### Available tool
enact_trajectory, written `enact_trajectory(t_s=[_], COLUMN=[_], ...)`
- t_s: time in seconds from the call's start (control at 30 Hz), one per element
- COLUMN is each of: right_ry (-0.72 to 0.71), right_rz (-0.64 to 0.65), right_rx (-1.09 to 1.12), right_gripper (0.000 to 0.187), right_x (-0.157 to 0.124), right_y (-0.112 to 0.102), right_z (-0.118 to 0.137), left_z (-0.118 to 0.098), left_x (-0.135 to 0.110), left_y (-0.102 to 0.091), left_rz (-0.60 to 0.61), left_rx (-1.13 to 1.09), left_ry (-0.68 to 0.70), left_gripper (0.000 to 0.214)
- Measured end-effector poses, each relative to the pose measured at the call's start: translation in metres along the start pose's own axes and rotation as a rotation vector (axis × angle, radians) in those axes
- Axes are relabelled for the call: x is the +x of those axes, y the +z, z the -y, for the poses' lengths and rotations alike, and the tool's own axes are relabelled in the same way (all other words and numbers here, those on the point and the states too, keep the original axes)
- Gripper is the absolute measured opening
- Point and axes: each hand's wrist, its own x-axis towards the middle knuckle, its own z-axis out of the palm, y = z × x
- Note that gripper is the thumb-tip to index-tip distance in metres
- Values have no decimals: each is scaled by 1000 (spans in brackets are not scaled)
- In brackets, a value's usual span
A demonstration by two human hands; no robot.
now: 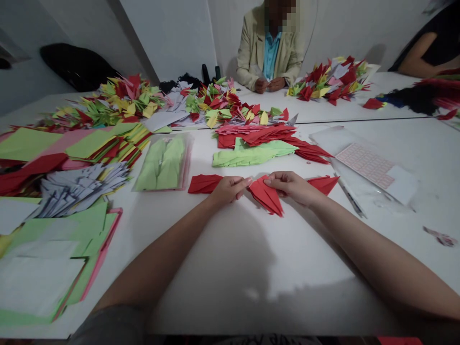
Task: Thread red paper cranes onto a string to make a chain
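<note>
Between my two hands is a piece of folded red paper [266, 195], its pointed end angled down and to the right. My left hand [230, 188] pinches its upper left edge with thumb and finger. On its upper right side, the thumb and fingers of my right hand [289, 186] are closed on it. Another folded red piece [203, 183] lies just left of my left hand, and more folded red paper [325, 184] lies partly hidden behind my right hand. Beyond the hands rest a folded light green stack [253, 153] and a folded red stack [257, 135].
Left are a plastic packet of green pieces [163, 163], grey folded pieces [84, 187] and green sheets [89, 230]. Colourful folded-paper heaps [132, 98] line the back. A pen [350, 196] and a clear sleeve [373, 163] lie right. A person [269, 52] sits opposite, another at far right.
</note>
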Motion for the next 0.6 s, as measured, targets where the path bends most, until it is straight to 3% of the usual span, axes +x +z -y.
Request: enact_trajectory(t_s=[0.17,0.33,0.4,0.53,0.6], right_ry=[60,-13,-66,-164,-167], right_rz=[124,93,68,-44,-112], right_rx=[-58,-53,-102,-245,-296], right_gripper=[36,37,38,44,47], right_x=[-5,-6,-5,-1,0], right_y=[-4,-2,0,3,2], right_z=[4,5,2,-4,-5], left_z=[6,2,-1,-1,2], left_x=[2,-2,-5,-10,-10], left_y=[-4,3,9,17,17], left_rz=[-154,-410,-334,-15,17], left_rx=[41,221,238,191,140], left_ry=[64,206,185,49,34], left_gripper=[33,21,26,34,34])
